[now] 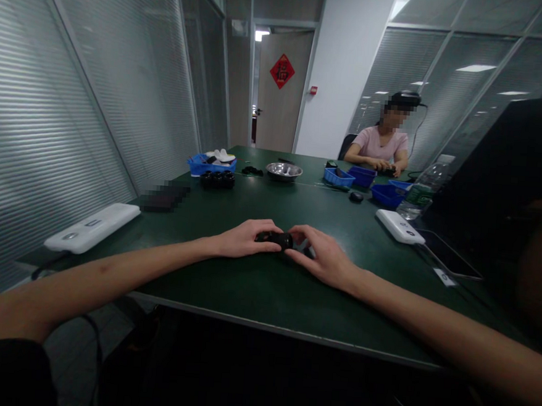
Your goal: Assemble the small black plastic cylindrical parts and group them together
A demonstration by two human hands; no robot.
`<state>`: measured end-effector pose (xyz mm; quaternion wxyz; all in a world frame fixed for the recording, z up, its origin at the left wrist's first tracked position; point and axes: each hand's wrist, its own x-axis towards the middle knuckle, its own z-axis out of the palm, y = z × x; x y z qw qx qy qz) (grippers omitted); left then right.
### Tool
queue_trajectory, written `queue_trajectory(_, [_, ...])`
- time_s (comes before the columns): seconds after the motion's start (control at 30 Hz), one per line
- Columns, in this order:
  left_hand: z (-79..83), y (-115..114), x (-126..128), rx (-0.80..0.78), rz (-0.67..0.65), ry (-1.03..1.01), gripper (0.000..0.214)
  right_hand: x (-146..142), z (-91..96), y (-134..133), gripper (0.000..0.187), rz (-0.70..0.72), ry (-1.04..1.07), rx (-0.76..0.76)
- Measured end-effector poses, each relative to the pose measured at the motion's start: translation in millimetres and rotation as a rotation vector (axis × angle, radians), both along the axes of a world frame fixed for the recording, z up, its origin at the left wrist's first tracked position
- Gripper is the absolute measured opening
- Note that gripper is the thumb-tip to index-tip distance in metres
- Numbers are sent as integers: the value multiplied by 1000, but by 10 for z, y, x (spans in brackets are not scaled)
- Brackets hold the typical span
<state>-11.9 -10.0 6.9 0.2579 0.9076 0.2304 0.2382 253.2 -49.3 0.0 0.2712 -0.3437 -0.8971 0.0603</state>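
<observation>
Just past the table's near edge, a short black cylinder (pixel 275 239), shaped like a small flashlight, lies level between my hands. My left hand (pixel 245 238) is closed around its left part, thumb along the near side. The fingertips and thumb of my right hand (pixel 325 256) curve around the cylinder's right end and appear to grip it. Under my right palm a small dark piece (pixel 309 252) shows on the tabletop; its kind is too hidden to make out.
On the green table (pixel 228 286) stand a metal bowl (pixel 283 172), a blue basket (pixel 212 165), several black round parts (pixel 217 179), blue trays (pixel 387 195) and a water bottle (pixel 420 192). White power banks (pixel 93 227) lie at both sides, a phone (pixel 450 253) at right. A co-worker (pixel 381 143) sits opposite.
</observation>
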Motion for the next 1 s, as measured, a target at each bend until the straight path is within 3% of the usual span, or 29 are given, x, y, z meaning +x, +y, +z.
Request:
queue_trajectory(0.27, [-15, 9, -13, 11, -27, 2, 37, 11, 13, 0, 29, 143, -3, 52])
queue_trajectory(0.47, [-18, 16, -11, -19, -2, -4, 38, -6, 20, -9, 34, 13, 1, -5])
queue_trajectory(0.73, [-30, 30, -22, 17, -45, 15, 38, 5, 16, -22, 31, 165, 28, 33])
queue_trajectory(0.9, [-3, 11, -8, -9, -14, 7, 38, -9, 19, -27, 37, 44, 10, 6])
queue_trajectory(1.0, [1, 6, -11, 0, -28, 22, 38, 2, 9, -12, 32, 63, -11, 17])
